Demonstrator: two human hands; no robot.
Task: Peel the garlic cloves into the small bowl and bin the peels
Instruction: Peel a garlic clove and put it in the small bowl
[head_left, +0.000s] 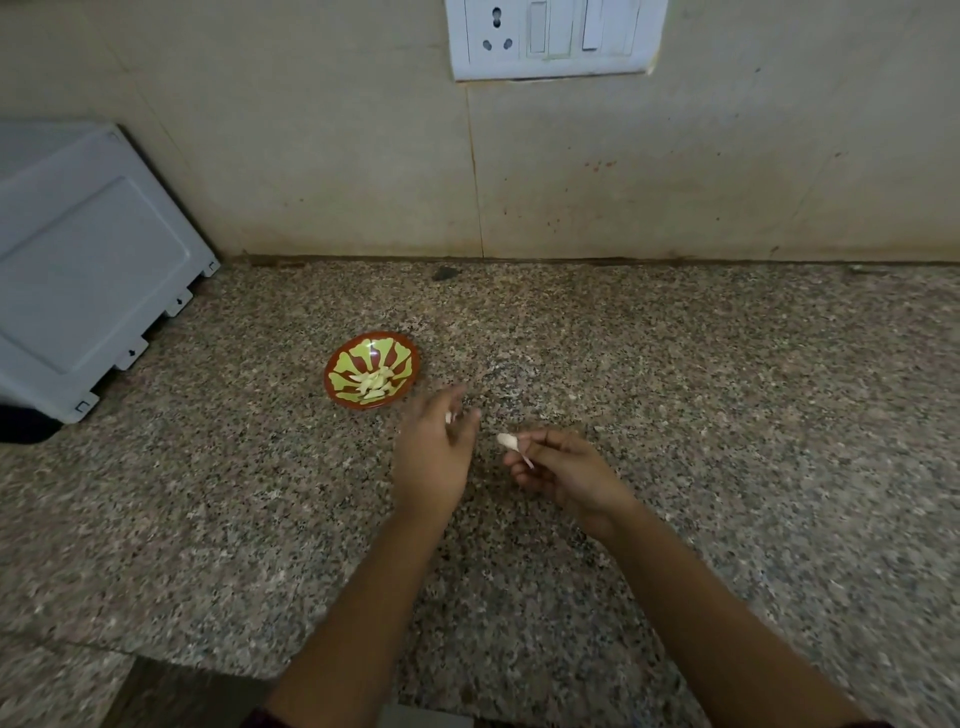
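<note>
On the speckled granite surface (675, 364) stands the small bowl (333, 375), red-brown with a yellow-green pattern, and a heap of peeled cloves (373, 383) lies in its bottom. Just beside the bowl, to its right and nearer the person, the left hand (436, 457) hovers above the surface. It is blurred, but its thumb and forefinger seem to pinch a pale scrap of peel (449, 417), the other fingers loosely stretched. The right hand (563, 475) is near it, not touching, its fingers curled in and their tips clamped on a garlic clove (507, 441), whose pale blunt end points toward the left hand. A thin strip of peel (527, 461) hangs below those fingertips. At far left sits a grey appliance (88, 260) against the tiled wall (311, 156), and a white switchboard (556, 36) with a socket is mounted high on that wall.
</note>
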